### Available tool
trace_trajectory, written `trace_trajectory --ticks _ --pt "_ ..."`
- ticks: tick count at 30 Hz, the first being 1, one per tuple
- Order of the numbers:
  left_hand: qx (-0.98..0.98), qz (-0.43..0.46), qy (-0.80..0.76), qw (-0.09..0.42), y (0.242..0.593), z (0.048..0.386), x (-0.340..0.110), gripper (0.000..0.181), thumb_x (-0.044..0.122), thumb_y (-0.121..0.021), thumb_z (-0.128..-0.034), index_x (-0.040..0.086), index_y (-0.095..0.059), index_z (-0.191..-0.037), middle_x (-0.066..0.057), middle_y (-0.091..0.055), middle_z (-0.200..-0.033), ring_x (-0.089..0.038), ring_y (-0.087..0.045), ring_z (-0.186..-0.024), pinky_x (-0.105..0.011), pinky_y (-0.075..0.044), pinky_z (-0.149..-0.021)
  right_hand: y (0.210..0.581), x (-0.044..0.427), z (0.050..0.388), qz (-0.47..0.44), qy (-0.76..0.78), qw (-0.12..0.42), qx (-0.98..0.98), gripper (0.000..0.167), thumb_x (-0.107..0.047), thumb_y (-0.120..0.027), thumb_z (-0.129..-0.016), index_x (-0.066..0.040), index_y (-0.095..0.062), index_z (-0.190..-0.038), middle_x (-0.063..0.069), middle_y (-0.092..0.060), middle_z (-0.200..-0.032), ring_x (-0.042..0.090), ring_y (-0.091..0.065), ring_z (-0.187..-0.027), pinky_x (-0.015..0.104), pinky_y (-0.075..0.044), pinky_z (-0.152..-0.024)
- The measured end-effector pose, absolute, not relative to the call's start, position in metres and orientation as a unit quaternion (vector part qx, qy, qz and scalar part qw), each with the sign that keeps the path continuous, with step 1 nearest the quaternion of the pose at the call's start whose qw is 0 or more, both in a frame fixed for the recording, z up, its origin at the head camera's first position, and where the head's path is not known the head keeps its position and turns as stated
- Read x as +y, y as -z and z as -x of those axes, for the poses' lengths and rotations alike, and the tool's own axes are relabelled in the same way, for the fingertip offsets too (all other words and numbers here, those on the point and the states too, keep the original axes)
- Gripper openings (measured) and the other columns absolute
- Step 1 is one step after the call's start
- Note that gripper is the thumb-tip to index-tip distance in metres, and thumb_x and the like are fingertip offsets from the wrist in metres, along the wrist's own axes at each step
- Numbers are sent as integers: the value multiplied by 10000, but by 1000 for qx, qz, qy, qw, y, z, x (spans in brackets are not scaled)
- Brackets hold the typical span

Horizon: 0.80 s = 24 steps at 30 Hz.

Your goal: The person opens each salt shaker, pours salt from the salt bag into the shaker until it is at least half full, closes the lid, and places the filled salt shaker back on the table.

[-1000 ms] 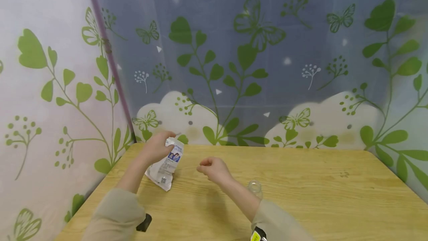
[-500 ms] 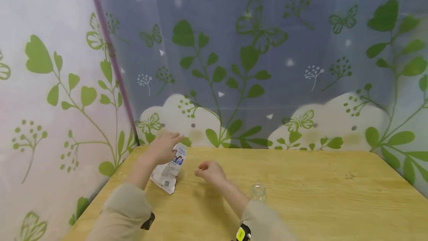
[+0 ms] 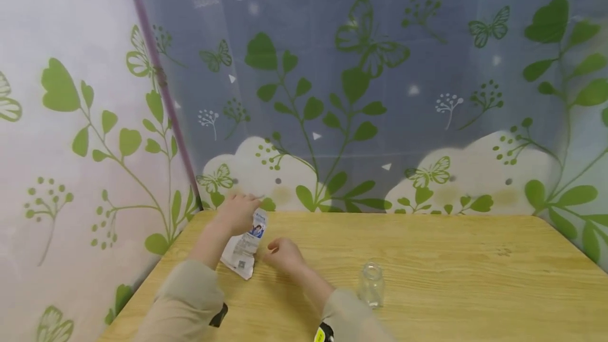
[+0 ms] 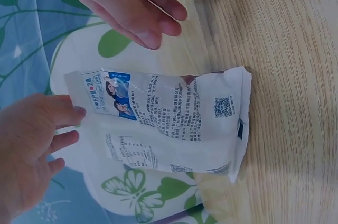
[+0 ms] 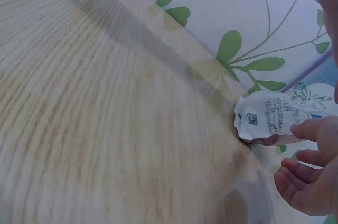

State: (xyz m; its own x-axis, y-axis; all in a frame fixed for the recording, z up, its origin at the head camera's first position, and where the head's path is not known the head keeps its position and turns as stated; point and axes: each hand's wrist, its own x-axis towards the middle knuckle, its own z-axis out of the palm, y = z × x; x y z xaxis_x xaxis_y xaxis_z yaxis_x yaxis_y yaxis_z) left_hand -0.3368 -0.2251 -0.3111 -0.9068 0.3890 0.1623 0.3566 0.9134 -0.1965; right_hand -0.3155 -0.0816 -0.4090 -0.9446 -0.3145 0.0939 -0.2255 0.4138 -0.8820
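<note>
Packet (image 4: 174, 121): white and crumpled, with a blue picture panel (image 4: 117, 94) of people near its top, dark lines of print below, and a square code (image 4: 224, 106) by a bottom corner; a reddish-brown patch shows at one side.
Packet's place: at the left half of the table (image 3: 451, 268), tilted, bottom end down; I cannot tell whether it bears on the wood.
Left hand (image 3: 239, 215): pinching the packet's top end.
Right hand (image 3: 286, 255): just beside the packet, fingers loosely bent and relaxed.
Glass jar (image 3: 371, 285): clear, upright, just beside the right sleeve (image 3: 351, 315), nearer the table's near edge than the packet.
In the way: the left hand covers a top corner of the packet in the head view; the right forearm crosses between packet and jar.
Far edge: a blue backdrop (image 3: 294, 20) with green leaves and butterflies; a purple pole (image 3: 159, 74) rises by the far left corner.
</note>
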Motion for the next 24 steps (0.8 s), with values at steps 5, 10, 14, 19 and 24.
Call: trace_trajectory --ticks 5,10,14,19,24 --pt "-959 217 -93 157 314 337 -230 216 1 -635 -745 68 -686 -943 -84 -600 -934 -296 -543 -920 -471 -375 -917 416 -96 310 204 478 26 854 268 -100 -700 -773 86 -612 -944 82 -605 -781 175 -560 -688 295 -474 -610" --pt "-935 256 -87 229 317 340 -237 133 4 -637 -773 90 -662 -673 -22 -545 -689 -220 -516 -663 -375 -451 -668 421 -108 305 241 387 -22 890 226 -96 -683 -780 -19 -525 -638 -52 -382 -548 69 -330 -465 201 -292 -437" --pt "-931 265 -68 242 316 339 -240 210 -20 -629 -758 109 -615 -593 1 -485 -627 -178 -462 -589 -304 -413 -522 425 -115 304 242 385 -15 890 177 -94 -682 -794 -42 -568 -668 -68 -393 -556 61 -319 -475 193 -262 -438" --pt "-934 267 -39 236 314 336 -245 171 -25 -625 -754 89 -641 -628 1 -453 -628 -167 -448 -583 -294 -408 -498 426 -118 305 224 427 -1 876 80 -40 -671 -761 34 -647 -782 23 -563 -645 104 -412 -535 224 -368 -483" --pt "-936 265 -26 228 314 331 -251 158 -48 -616 -743 66 -642 -636 -4 -441 -631 -170 -448 -586 -299 -423 -519 427 -123 302 203 449 4 870 126 -33 -676 -752 67 -656 -826 106 -648 -763 149 -536 -650 268 -475 -595"
